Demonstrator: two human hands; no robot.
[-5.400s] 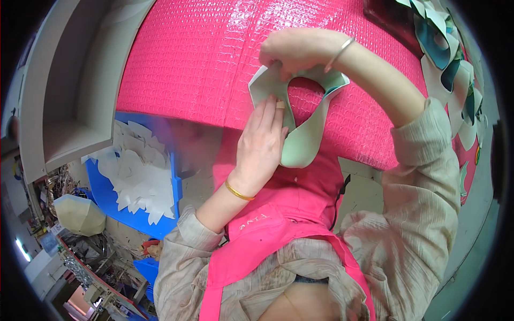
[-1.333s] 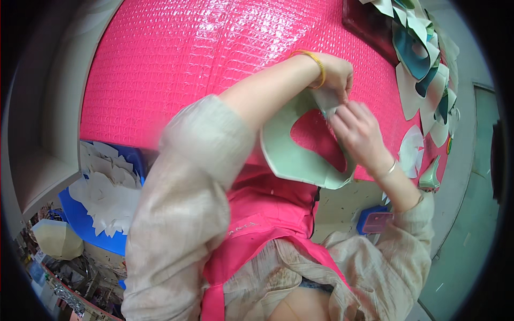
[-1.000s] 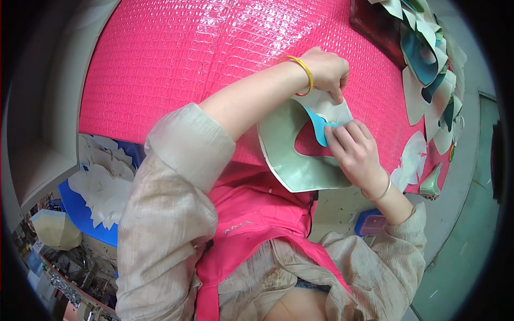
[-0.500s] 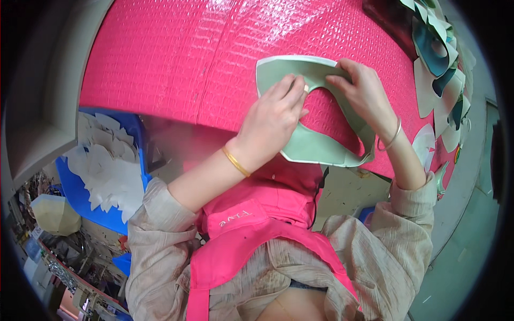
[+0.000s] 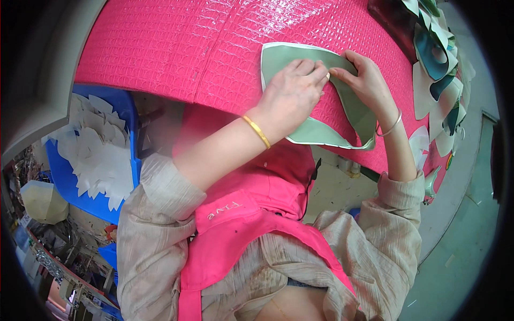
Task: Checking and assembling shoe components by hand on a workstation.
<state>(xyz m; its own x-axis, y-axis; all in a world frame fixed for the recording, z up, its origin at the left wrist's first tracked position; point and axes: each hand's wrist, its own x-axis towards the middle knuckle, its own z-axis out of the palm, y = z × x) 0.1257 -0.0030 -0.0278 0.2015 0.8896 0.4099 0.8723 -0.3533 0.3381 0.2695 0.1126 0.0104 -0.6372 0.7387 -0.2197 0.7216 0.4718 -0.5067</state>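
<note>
In the upper middle of the frame, one pale green piece (image 5: 356,109) with a single large opening and a white edge lies over the pink table cover (image 5: 155,59), close to the cover's near edge. Two hands work on it. The left hand (image 5: 292,96), wearing one yellow bangle (image 5: 257,132), has its fingers bunched together at the opening's upper left edge; their tips are hidden, so I cannot tell whether they pinch it. The right hand (image 5: 370,88), wearing one silver bangle (image 5: 395,124), is clamped on the piece's upper right band, thumb on the inner face and fingers round the outer edge. At left sits one large blue bin (image 5: 72,187) holding many white pieces (image 5: 99,150), too overlapped to count. Along the upper right, several green and white pieces (image 5: 431,53) lie in a heap. One pink apron (image 5: 235,257) fills the lower middle.
</note>
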